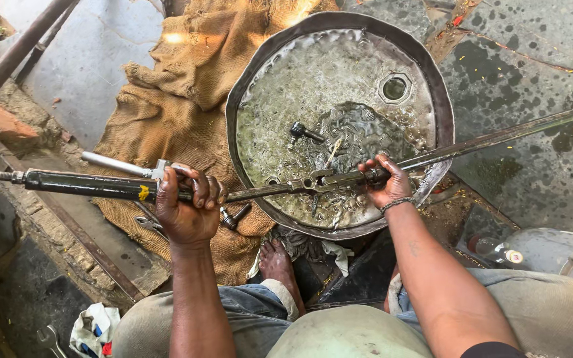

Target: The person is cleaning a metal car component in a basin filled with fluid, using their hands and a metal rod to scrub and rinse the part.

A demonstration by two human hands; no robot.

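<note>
While both hands grip it, long steering rod assembly (266,189) spans frame left to right across round oily metal pan (432,86) at centre. Left hand (187,205) wrapped tight on black cylinder end; right hand (386,182) clamped near clamp joint. Burlap sack (187,86) lies upper left, under pan edge.

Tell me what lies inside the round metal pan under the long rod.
Inside the round metal pan: shallow oily liquid, a black bolt-like part, a hexagonal hole and small metal bits. The rod and right hand cover part of the bottom.
</note>
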